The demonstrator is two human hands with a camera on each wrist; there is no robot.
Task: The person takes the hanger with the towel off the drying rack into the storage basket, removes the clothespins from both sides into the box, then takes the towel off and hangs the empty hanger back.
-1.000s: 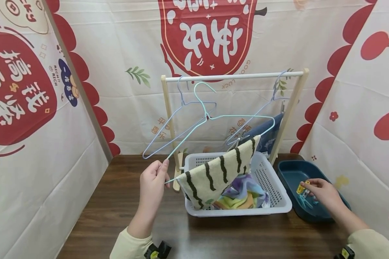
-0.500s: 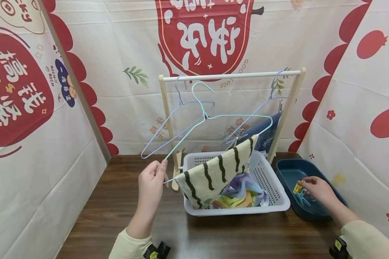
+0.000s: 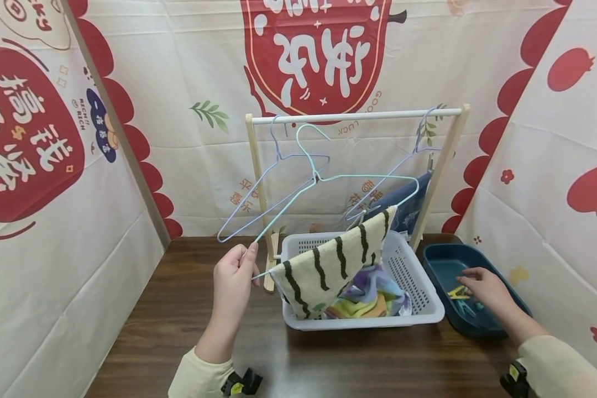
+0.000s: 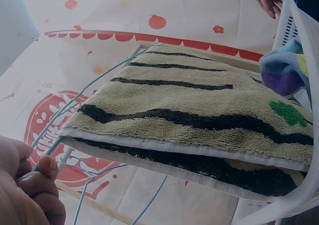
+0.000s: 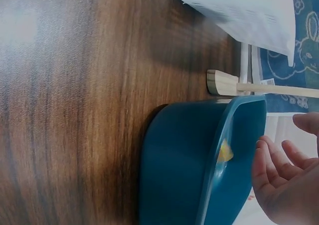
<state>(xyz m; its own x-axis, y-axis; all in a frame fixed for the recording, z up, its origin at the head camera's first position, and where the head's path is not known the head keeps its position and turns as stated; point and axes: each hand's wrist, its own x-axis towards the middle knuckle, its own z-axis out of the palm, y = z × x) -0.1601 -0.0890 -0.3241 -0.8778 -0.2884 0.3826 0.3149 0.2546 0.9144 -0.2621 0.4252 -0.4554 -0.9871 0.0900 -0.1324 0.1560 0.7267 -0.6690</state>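
Observation:
My left hand (image 3: 235, 282) pinches the lower left corner of a mint-green clothes hanger (image 3: 368, 176). Over the hanger's bottom bar is folded a cream towel (image 3: 332, 264) with black wavy stripes, its lower part hanging into a light grey laundry basket (image 3: 368, 324). The left wrist view shows the towel's white hem close up. Over at the right, my right hand (image 3: 486, 292) hovers above a dark teal bin (image 3: 440, 253), thumb and fingers apart and holding nothing. A yellow clothespin (image 3: 459, 293) lies in the bin beside several blue-green clothespins (image 3: 465, 308), just below the fingertips.
Behind the basket stands a drying rack (image 3: 358, 117) with a white rail. Blue hangers (image 3: 251, 194) hang from it, and a dark blue towel (image 3: 405, 202) hangs at the right. A tie-dye cloth (image 3: 375, 287) lies in the basket. Printed cloth walls surround the wooden table (image 3: 189, 309).
My right hand has let go of the yellow clothespin, which now lies in the bin; its thumb and fingers have parted. The left hand, hanger and striped towel have hardly moved.

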